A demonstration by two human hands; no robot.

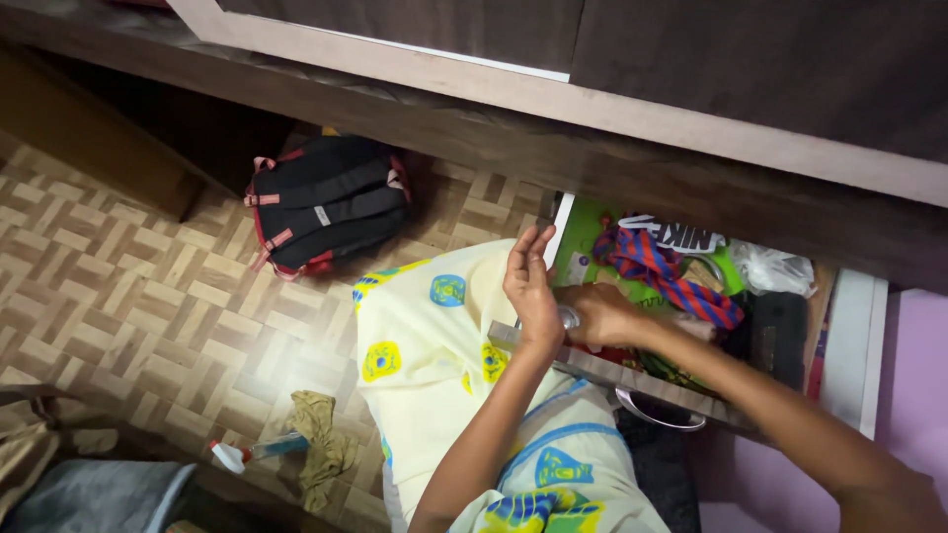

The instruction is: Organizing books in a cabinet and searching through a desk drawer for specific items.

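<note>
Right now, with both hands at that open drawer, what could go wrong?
The right hand grips a small shiny object at the front edge of the crowded drawer; it might slip in among the clutter. The left hand hangs over that edge and could get pinched if the drawer slides shut.

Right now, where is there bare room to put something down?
The patterned floor lies bare between the black backpack and the crumpled rag with the spray bottle. The open drawer is crowded: striped cloth, plastic bag, and left hand and right hand at its front edge.
</note>
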